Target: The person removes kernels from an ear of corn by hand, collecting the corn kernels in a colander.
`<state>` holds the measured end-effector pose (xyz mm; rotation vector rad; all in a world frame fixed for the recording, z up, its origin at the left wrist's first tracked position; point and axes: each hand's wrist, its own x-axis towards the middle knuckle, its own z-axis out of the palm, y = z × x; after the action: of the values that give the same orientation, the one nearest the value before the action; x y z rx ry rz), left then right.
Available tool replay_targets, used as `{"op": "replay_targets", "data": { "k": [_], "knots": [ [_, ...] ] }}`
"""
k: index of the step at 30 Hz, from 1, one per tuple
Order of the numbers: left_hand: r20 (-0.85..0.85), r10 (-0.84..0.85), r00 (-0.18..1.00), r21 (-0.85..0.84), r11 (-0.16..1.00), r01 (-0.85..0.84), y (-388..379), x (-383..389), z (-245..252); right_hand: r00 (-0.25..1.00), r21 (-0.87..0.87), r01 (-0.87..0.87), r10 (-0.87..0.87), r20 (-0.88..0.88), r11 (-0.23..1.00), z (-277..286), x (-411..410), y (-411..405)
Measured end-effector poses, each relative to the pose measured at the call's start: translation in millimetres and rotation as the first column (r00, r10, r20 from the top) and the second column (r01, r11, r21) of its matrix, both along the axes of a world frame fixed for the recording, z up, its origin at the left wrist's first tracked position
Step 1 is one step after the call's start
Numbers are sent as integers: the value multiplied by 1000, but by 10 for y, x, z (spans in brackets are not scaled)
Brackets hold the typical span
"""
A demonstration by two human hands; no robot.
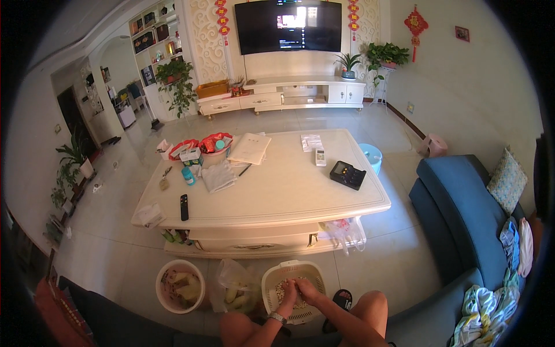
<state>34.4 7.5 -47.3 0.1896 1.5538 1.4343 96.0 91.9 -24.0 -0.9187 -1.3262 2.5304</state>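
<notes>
A cream plastic basket with slotted walls stands on the floor before me, with many small pale pieces in its bottom. Over it, my left hand and my right hand are close together, fingers curled and touching or nearly so. Whether something small is between them cannot be seen. Left of the basket lies a clear plastic bag with yellow-green elongated pieces in it. Farther left a white round bucket holds pale husk-like pieces.
A cream coffee table stands just beyond, bearing a black remote control, a grey cloth and a black device. A plastic bag hangs from its lower shelf. A blue sofa is at right.
</notes>
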Motion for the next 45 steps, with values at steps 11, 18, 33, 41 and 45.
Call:
{"op": "replay_targets", "data": {
  "k": [11,18,33,41,45],
  "knots": [
    [-7,-44,999,28,999,44,-41,4,215,999,-143,33,-38,-29,989,-28,-16,13],
    [38,-41,998,18,999,41,1,7,205,1000,-151,15,-18,-16,988,156,40,31],
    [-281,206,937,-66,970,-233,31,-37,-84,988,-281,-86,119,103,956,-166,-15,-20],
    [-207,-35,978,-48,999,25,59,3,14,988,-194,39,-8,156,980,-81,43,-17],
    [-213,-73,974,-119,992,48,51,-17,-15,969,-191,80,-31,246,978,6,-13,-54]
  ]
}}
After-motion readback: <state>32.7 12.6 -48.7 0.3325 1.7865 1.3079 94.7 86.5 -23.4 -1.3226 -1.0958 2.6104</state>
